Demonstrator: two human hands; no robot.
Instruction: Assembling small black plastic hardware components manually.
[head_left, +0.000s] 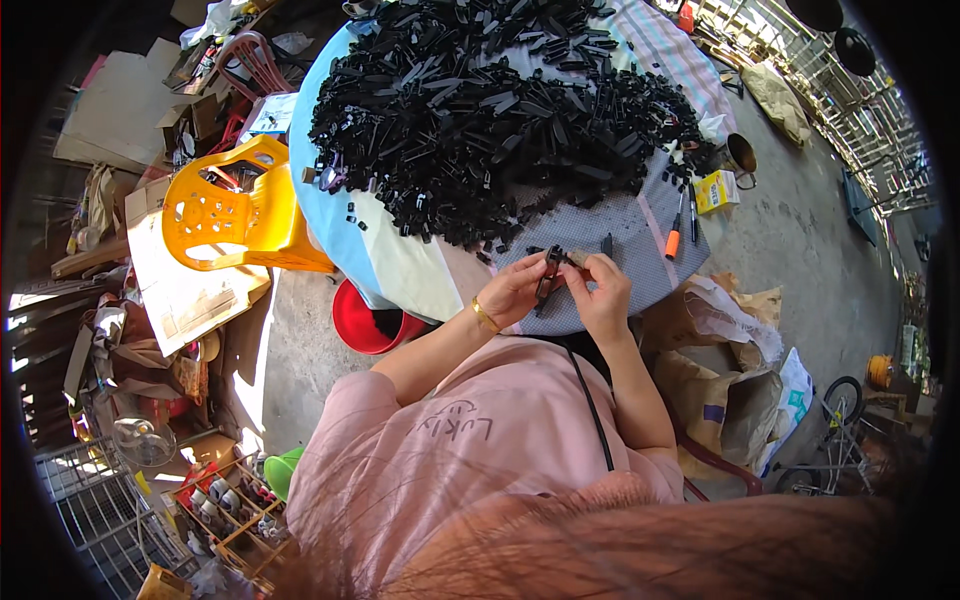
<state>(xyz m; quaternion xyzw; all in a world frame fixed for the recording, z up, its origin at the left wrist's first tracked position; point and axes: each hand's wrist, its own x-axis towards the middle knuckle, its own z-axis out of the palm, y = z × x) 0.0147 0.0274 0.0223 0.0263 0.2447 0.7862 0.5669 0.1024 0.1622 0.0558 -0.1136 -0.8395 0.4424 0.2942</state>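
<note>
Close to the near edge of the round cloth-covered table [460, 283], my left hand [508, 292] is closed around a small dark plastic piece [547, 282], narrow and upright between the fingers. My right hand [604, 296] meets it from the other side, thumb and fingertips pinched against the same piece. Whether the right fingers also hold a separate small part cannot be made out. Beyond both hands spreads a big heap of black plastic parts [480, 130], some long and blade-shaped, others short and blocky. A loose black part [606, 243] lies just past my right fingertips.
On the table's right side lie an orange-handled tool [673, 240], a dark pen-like stick [693, 212] and a yellow-and-white box [715, 192]. A red bucket [368, 325] stands below the left edge, near a yellow plastic chair [225, 215]. Paper sacks [715, 400] sit at my right.
</note>
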